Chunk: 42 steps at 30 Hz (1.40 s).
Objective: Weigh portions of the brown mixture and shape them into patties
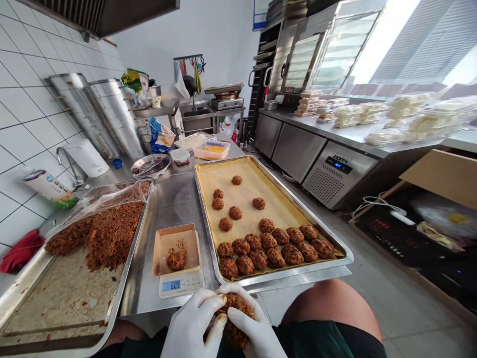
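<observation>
Both my hands wear white gloves and press together round a brown, crumbly ball of mixture (235,318) at the table's near edge. My left hand (192,325) cups it from the left, my right hand (253,328) from the right. Just ahead stands a small scale (181,283) reading 609, with a paper-lined tray holding a small lump of mixture (176,258). To the right, a baking tray (337,243) lined with a tan sheet holds several shaped brown balls (261,246). On the left, a large steel tray (67,298) holds a heap of loose mixture (108,228).
A metal bowl (151,165), plastic containers (211,149) and a white jug (87,158) stand further back. A steel counter (335,132) on the right carries stacks of packed boxes. A red cloth (20,251) lies at far left. My bare knee (331,303) is below.
</observation>
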Available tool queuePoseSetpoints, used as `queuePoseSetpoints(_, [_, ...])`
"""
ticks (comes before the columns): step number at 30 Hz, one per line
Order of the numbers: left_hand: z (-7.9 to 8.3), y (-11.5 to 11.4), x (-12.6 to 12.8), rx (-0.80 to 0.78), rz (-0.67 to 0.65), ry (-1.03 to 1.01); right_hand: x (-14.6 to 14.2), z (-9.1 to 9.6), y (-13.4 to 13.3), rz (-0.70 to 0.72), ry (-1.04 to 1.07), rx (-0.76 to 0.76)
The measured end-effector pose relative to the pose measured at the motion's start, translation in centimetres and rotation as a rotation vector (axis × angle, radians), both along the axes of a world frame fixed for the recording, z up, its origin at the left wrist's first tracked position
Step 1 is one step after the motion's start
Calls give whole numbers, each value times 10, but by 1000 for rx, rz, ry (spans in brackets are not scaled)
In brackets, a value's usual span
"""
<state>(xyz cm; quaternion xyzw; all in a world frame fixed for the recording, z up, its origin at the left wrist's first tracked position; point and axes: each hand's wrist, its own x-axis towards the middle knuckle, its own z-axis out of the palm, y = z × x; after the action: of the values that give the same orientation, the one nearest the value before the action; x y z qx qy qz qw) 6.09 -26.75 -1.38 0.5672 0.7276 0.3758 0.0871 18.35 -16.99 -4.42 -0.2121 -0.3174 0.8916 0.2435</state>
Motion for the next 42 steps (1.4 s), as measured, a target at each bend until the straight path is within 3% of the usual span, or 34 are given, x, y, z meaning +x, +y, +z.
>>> queuePoseSetpoints(6, [-5, -1, -1, -104, 26, 147, 2, -4, 2, -28, -103, 148])
queuePoseSetpoints(14, [-9, 3, 6, -16, 53, 133, -1, -23, -1, -56, -69, 162])
queuePoseSetpoints(19, [2, -5, 6, 150, 156, 56, -2, -14, -3, -125, -60, 105])
queuePoseSetpoints(22, [16, -12, -5, 139, 248, 13, -1, -6, -3, -122, -75, 48])
queuePoseSetpoints(26, [29, -10, -19, 18, 72, -66, 0, -2, -3, -51, 15, -4])
queuePoseSetpoints(30, [27, -1, -16, -12, -52, -127, -1, 1, -5, -42, 24, 30])
queuePoseSetpoints(36, [17, -2, -6, -56, 36, -178, 3, 6, -2, 42, -10, 111])
queuePoseSetpoints(42, [15, 1, -1, 80, 49, -52, 2, 7, 1, -32, -8, 152])
